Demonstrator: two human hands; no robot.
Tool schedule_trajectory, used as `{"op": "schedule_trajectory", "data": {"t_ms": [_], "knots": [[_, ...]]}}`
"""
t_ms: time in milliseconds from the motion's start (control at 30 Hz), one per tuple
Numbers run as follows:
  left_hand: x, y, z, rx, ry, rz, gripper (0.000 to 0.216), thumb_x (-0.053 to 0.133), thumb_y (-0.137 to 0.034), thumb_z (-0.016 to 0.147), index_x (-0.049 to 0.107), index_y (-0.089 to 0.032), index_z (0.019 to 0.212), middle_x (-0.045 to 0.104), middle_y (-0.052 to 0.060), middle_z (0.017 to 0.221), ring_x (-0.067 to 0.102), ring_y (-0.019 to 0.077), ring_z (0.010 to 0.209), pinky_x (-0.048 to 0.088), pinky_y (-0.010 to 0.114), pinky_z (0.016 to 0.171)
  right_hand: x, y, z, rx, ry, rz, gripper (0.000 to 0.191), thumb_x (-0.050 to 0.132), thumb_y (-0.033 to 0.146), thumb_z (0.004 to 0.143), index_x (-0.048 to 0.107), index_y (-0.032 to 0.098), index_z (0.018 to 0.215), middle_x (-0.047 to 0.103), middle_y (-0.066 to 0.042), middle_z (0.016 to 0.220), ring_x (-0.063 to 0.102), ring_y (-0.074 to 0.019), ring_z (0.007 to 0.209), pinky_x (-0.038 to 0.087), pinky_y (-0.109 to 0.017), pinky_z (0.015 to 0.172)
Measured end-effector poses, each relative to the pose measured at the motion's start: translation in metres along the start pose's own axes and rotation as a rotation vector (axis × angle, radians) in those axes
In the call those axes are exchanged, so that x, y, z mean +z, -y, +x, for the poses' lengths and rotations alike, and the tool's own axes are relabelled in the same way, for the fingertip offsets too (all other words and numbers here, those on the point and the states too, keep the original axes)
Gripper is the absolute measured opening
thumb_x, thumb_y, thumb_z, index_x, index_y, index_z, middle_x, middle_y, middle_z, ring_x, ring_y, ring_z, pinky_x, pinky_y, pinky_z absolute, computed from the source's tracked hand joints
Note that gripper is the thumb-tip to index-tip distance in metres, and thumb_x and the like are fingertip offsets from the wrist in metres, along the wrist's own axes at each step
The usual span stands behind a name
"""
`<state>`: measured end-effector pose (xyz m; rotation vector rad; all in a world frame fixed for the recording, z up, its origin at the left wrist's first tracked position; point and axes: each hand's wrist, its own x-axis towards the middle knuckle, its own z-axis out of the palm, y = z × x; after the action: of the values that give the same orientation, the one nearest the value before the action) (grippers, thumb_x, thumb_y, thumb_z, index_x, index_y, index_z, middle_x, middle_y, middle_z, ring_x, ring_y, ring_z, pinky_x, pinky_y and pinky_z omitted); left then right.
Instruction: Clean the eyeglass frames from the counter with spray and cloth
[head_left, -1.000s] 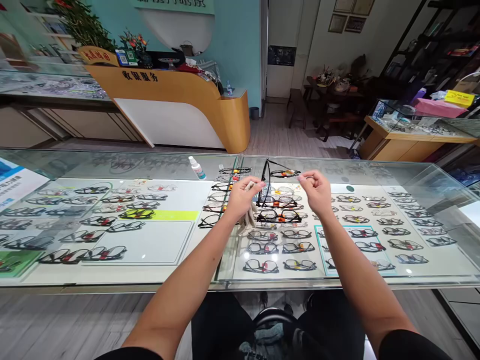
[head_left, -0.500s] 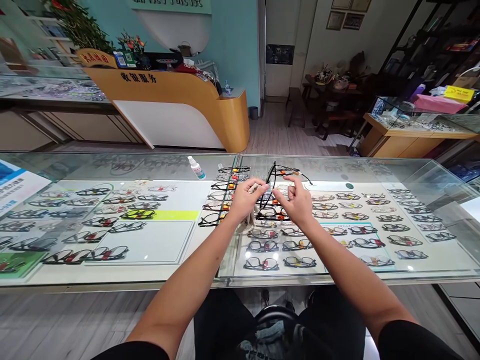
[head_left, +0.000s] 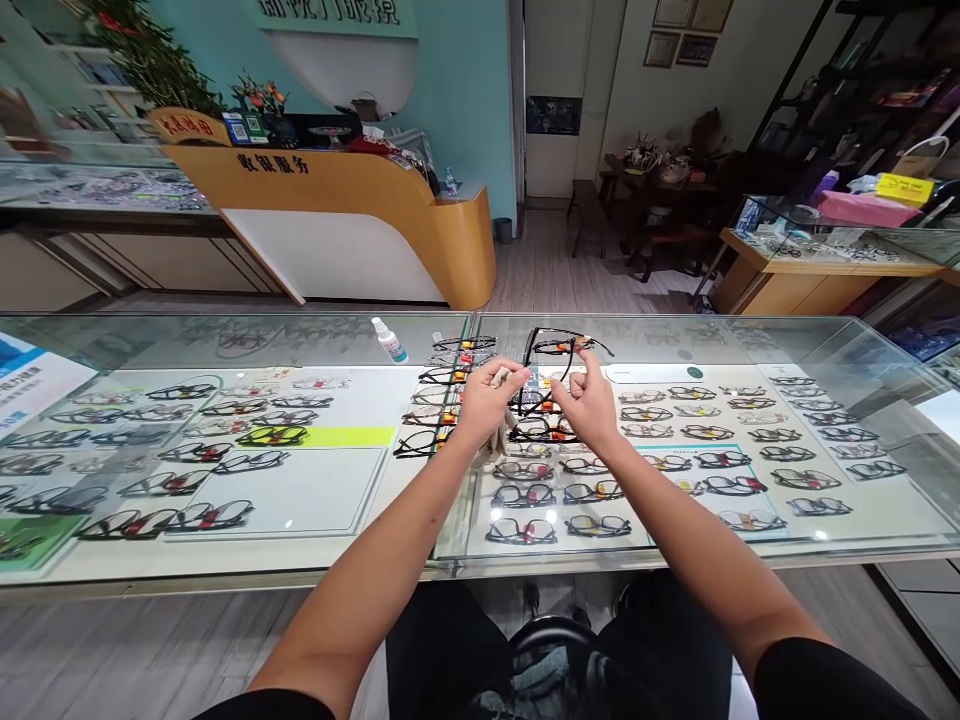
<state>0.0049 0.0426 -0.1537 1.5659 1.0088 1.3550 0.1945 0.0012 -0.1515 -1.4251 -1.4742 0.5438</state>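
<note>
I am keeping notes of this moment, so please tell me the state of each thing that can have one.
Left hand: closed, gripping.
Right hand: thumb and index finger apart.
Glasses: held up, one arm visibly unfolded.
Cloth: bunched, partly hidden.
Bottle: standing, white top on.
Case: stocked with frames.

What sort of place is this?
Most likely an optician's shop: rows of eyeglasses lie in the glass display case, a cashier counter stands beyond, and the left hand holds a black-framed pair.

A teal wall (head_left: 469,100) rises behind a curved counter (head_left: 466,245).
</note>
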Motion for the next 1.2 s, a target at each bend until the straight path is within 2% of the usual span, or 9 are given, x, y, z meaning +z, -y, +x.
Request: {"op": "schedule_trajectory", "data": {"t_ms": [200, 300, 467, 667, 767, 833, 933, 1033, 1200], "knots": [[0.0, 0.0, 0.001, -0.014, -0.015, -0.015, 0.037, 0.084, -0.057, 0.087, 0.076, -0.021, 0.085, 0.058, -0.002, 0.072, 0.044, 0.0143, 0.066, 0.036, 0.03, 0.067, -0.001, -0.001, 0.003, 0.066, -0.011, 0.002, 0.081, 0.063, 0.034, 0.084, 0.045, 0.016, 0.161, 0.032, 0.012, 0.065, 0.041, -0.0187, 0.062, 0.035, -0.032, 0.069], [-0.001, 0.002, 0.003, -0.054, -0.071, -0.047, 0.042, 0.087, -0.061, 0.082, 0.076, -0.021, 0.085, 0.056, -0.003, 0.07, 0.041, 0.0134, 0.063, 0.033, 0.029, 0.062, -0.001, -0.001, 0.004, 0.104, -0.035, -0.002, 0.085, 0.064, 0.032, 0.08, 0.043, 0.018, 0.162, 0.038, 0.011, 0.069, 0.045, -0.0192, 0.065, 0.037, -0.032, 0.07], [-0.005, 0.002, 0.008, -0.089, -0.198, -0.113, 0.05, 0.089, -0.069, 0.076, 0.075, -0.021, 0.086, 0.061, -0.002, 0.073, 0.035, 0.0107, 0.058, 0.028, 0.028, 0.055, -0.003, -0.004, 0.006, 0.108, 0.043, -0.105, 0.053, 0.063, 0.047, 0.091, 0.061, 0.022, 0.138, 0.041, 0.008, 0.07, 0.046, -0.0196, 0.065, 0.033, -0.032, 0.066], [-0.013, -0.001, 0.014, -0.094, -0.332, -0.159, 0.053, 0.09, -0.07, 0.074, 0.074, -0.022, 0.089, 0.065, -0.001, 0.075, 0.036, 0.0096, 0.056, 0.031, 0.027, 0.052, -0.005, -0.005, 0.008, 0.118, 0.057, -0.174, 0.035, 0.063, 0.055, 0.097, 0.071, 0.024, 0.112, 0.048, 0.005, 0.066, 0.05, -0.0211, 0.065, 0.032, -0.033, 0.064], [-0.013, -0.004, 0.013, -0.061, -0.301, -0.074, 0.048, 0.086, -0.068, 0.079, 0.075, -0.022, 0.089, 0.072, 0.002, 0.086, 0.054, 0.0138, 0.067, 0.045, 0.029, 0.063, -0.004, -0.003, 0.005, -0.01, -0.012, -0.215, 0.038, 0.065, 0.051, 0.098, 0.074, 0.023, 0.122, 0.066, -0.004, 0.086, 0.06, -0.0264, 0.084, 0.042, -0.037, 0.078], [-0.01, -0.007, 0.01, 0.011, -0.253, -0.037, 0.043, 0.086, -0.063, 0.081, 0.076, -0.022, 0.086, 0.075, 0.006, 0.097, 0.067, 0.0201, 0.089, 0.055, 0.034, 0.083, -0.002, -0.001, 0.001, -0.188, -0.043, -0.219, 0.043, 0.067, 0.049, 0.099, 0.073, 0.021, 0.131, 0.071, -0.011, 0.105, 0.063, -0.0304, 0.099, 0.047, -0.043, 0.092], [-0.001, -0.011, 0.003, 0.095, -0.163, -0.023, 0.034, 0.088, -0.055, 0.082, 0.078, -0.022, 0.082, 0.075, 0.01, 0.108, 0.07, 0.0266, 0.113, 0.053, 0.041, 0.108, 0.005, 0.002, -0.007, -0.368, 0.04, -0.125, 0.048, 0.07, 0.05, 0.101, 0.069, 0.022, 0.14, 0.072, -0.015, 0.122, 0.065, -0.033, 0.115, 0.051, -0.049, 0.105], [0.007, -0.013, -0.004, 0.095, -0.085, -0.022, 0.028, 0.088, -0.05, 0.084, 0.081, -0.022, 0.083, 0.073, 0.011, 0.113, 0.069, 0.0279, 0.118, 0.052, 0.043, 0.111, 0.01, 0.004, -0.011, -0.403, 0.114, -0.001, 0.043, 0.069, 0.047, 0.103, 0.068, 0.024, 0.139, 0.073, -0.016, 0.135, 0.067, -0.0329, 0.127, 0.052, -0.05, 0.113], [0.012, -0.017, -0.01, 0.056, -0.049, -0.06, 0.029, 0.088, -0.05, 0.083, 0.082, -0.022, 0.084, 0.073, 0.012, 0.113, 0.069, 0.0292, 0.119, 0.051, 0.044, 0.112, 0.012, 0.004, -0.011, -0.292, 0.169, 0.174, 0.037, 0.068, 0.049, 0.103, 0.072, 0.023, 0.129, 0.08, -0.015, 0.13, 0.073, -0.0308, 0.119, 0.057, -0.047, 0.106]]}}
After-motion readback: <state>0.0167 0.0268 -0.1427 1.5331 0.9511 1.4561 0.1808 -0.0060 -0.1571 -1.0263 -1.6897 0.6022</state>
